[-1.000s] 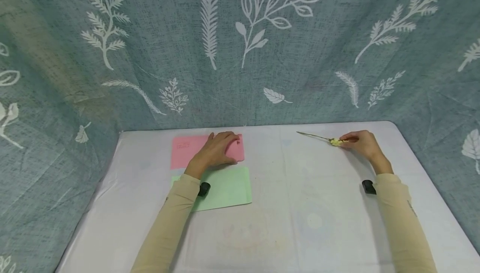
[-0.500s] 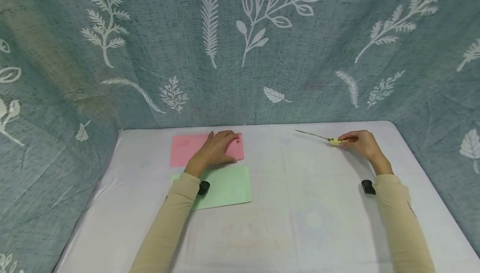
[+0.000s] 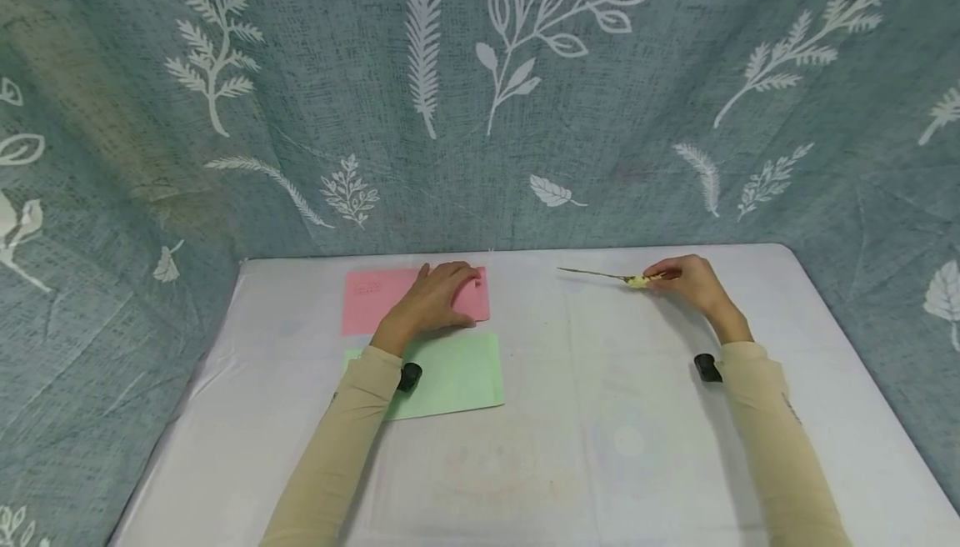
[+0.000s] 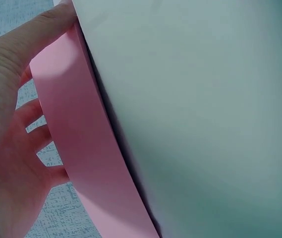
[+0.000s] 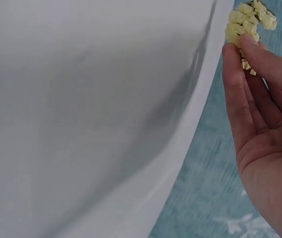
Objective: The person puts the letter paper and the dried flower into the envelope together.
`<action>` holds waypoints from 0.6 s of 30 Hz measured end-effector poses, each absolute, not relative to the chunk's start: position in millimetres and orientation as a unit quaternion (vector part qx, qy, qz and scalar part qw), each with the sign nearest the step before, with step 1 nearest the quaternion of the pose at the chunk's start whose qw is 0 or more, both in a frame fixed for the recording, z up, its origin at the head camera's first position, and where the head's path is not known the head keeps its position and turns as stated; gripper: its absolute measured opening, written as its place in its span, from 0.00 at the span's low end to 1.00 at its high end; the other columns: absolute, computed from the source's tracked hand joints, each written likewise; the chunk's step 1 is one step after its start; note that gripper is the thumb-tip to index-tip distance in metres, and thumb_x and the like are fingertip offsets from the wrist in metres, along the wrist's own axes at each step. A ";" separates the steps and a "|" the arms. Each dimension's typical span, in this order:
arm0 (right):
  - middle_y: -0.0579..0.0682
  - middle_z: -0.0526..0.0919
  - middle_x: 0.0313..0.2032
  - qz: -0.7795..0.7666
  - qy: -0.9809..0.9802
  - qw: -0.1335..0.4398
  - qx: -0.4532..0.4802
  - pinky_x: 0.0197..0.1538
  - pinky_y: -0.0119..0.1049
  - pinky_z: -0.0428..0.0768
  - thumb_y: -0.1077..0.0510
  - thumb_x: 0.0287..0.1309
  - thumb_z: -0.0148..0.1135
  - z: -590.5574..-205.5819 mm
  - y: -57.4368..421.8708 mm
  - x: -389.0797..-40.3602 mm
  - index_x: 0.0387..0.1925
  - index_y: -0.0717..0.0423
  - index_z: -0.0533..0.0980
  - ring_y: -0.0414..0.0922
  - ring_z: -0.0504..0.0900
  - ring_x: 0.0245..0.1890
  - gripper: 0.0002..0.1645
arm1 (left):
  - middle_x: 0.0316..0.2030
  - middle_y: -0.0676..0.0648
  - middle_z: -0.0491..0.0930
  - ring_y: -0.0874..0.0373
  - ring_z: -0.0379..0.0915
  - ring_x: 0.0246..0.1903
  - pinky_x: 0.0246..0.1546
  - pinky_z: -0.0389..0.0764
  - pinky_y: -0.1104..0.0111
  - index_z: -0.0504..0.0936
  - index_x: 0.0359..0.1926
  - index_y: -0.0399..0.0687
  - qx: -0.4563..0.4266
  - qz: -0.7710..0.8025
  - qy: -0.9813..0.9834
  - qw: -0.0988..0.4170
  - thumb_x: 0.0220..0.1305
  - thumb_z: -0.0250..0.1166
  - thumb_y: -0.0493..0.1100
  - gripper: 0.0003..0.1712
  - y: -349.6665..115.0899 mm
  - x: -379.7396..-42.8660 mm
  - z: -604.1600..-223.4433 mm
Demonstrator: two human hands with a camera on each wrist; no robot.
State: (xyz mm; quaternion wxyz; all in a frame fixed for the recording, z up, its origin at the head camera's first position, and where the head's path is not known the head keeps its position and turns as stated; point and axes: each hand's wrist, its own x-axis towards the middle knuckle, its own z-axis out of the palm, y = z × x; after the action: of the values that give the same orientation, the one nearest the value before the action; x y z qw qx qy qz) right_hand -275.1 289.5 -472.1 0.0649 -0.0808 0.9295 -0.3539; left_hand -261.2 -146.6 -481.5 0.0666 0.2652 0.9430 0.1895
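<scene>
My left hand (image 3: 435, 295) spans a pink envelope-like paper (image 3: 367, 297) with small writing at its upper left. In the left wrist view the thumb lies at one long edge of the pink paper (image 4: 79, 114), and the fingers (image 4: 41, 136) reach its opposite edge, their tips hidden. My right hand (image 3: 693, 284) pinches a sprig of small yellow flowers (image 3: 637, 281) between thumb and fingers, at the blossom end. Its thin stem (image 3: 588, 272) points left, above the back of the table. The right wrist view shows the pale yellow blossoms (image 5: 245, 21) at the fingertips.
A light green envelope-like paper (image 3: 457, 376) lies in front of the pink one, partly under the left sleeve. Both lie on a white-covered table (image 3: 637, 414). A teal leaf-patterned curtain (image 3: 450, 180) hangs behind and at both sides. Black wrist cameras (image 3: 707, 368) hang by the cuffs.
My right hand has shifted left with the flower sprig, whose stem now reaches closer to the pink paper. The left hand stays in place.
</scene>
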 end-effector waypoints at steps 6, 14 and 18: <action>0.64 0.85 0.45 -0.365 0.923 0.063 -0.102 0.47 0.50 0.81 0.64 0.59 0.66 -472.0 267.4 -282.8 0.45 0.66 0.84 0.58 0.82 0.45 0.13 | 0.68 0.43 0.65 0.47 0.57 0.69 0.68 0.48 0.38 0.68 0.69 0.51 0.260 0.185 0.945 0.072 0.50 0.77 0.54 0.47 -146.8 -262.3 -481.0; 0.63 0.85 0.43 -0.364 0.920 0.062 -0.131 0.48 0.50 0.80 0.66 0.58 0.66 -473.5 239.9 -287.3 0.43 0.66 0.84 0.58 0.82 0.44 0.11 | 0.68 0.42 0.65 0.47 0.57 0.69 0.68 0.48 0.38 0.67 0.70 0.50 0.262 0.183 0.945 0.070 0.50 0.77 0.55 0.48 -147.3 -261.4 -482.6; 0.62 0.86 0.42 -0.371 0.915 0.056 -0.151 0.49 0.50 0.80 0.66 0.58 0.67 -474.7 227.7 -289.8 0.42 0.65 0.84 0.57 0.82 0.44 0.10 | 0.68 0.43 0.65 0.47 0.57 0.69 0.68 0.48 0.39 0.67 0.70 0.50 0.260 0.181 0.946 0.070 0.50 0.77 0.55 0.48 -147.4 -260.5 -482.6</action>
State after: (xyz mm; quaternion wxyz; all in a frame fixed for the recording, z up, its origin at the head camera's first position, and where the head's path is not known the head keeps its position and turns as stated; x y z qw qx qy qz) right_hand -289.8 227.7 -474.7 0.0559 -0.1511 0.9146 -0.3710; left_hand -260.5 -147.4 -482.6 0.0695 0.2600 0.9458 0.1815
